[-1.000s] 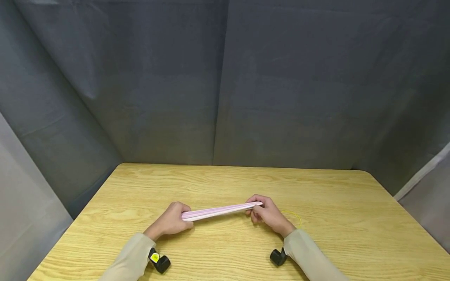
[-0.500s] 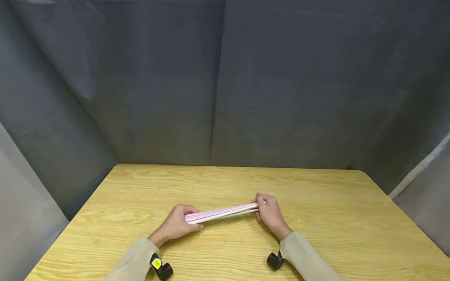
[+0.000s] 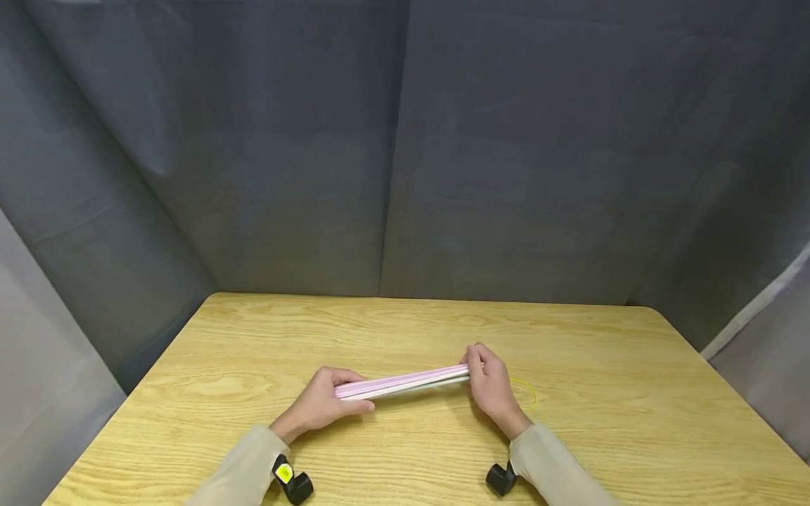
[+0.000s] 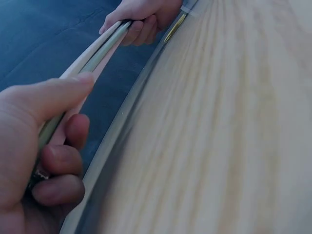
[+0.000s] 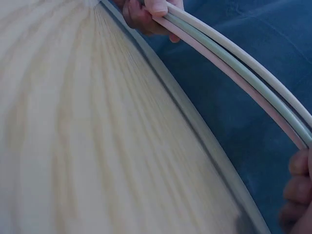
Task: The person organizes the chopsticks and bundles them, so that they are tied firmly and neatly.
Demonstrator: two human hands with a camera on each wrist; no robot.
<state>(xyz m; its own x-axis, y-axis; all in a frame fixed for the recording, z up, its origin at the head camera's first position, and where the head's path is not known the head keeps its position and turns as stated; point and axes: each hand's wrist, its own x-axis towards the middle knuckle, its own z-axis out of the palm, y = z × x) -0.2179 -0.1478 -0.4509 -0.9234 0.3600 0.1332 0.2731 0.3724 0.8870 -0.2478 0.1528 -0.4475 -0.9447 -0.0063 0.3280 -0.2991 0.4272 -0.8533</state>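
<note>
A bundle of long, slim strips, pink, white and pale green (image 3: 405,384), spans the space between my hands above the table, its right end slightly higher. My left hand (image 3: 320,400) grips the left end, thumb along the near side. In the left wrist view its fingers (image 4: 61,158) curl under the strips. My right hand (image 3: 490,385) grips the right end, its fist covering the tips. The right wrist view shows the pale green strip (image 5: 243,73) lying between a whitish one and a pink one, with narrow gaps. A thin yellow loop (image 3: 532,388) lies on the table beside my right wrist.
The wood-grain table (image 3: 405,330) has rounded far corners. Dark grey curtains (image 3: 285,154) hang behind it and at the sides. Black wrist cameras sit on the left cuff (image 3: 301,488) and right cuff (image 3: 501,479).
My right hand has changed from pinching the right end with its fingertips to gripping it in a fist. The pale green strip now shows below the others. The left hand has shifted slightly right.
</note>
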